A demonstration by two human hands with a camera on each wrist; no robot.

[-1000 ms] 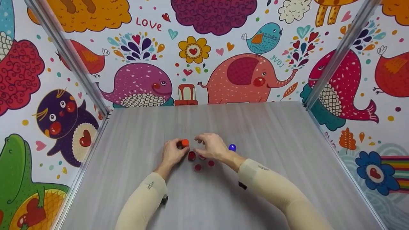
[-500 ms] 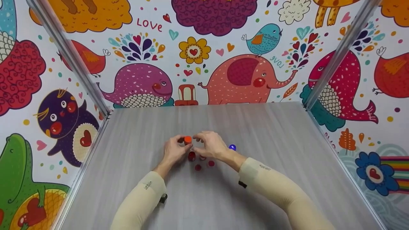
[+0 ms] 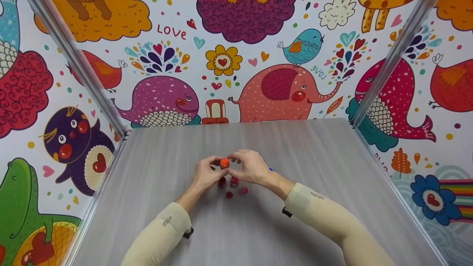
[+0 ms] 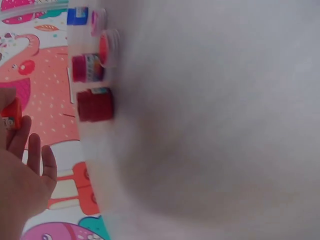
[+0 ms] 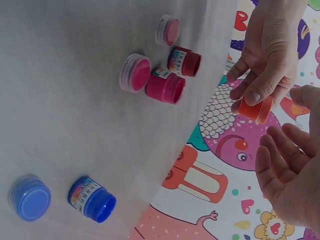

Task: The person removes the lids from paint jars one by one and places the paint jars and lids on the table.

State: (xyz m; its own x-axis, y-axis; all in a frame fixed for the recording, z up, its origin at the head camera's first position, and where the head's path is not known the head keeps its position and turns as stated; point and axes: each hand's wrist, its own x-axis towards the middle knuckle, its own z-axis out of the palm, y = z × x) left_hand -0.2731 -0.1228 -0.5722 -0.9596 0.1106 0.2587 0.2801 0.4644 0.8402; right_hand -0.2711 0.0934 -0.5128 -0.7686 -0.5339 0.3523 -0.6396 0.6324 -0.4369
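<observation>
Left hand of mine pinches the orange paint jar above the grey table; my right hand hovers beside it, fingers apart, over the red jar and pink jar.

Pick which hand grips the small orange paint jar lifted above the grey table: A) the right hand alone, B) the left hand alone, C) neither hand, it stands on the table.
B: the left hand pinches the small orange paint jar between thumb and fingers, while the right hand hangs just beside it with fingers spread, not closed on it, above the grey table.
</observation>
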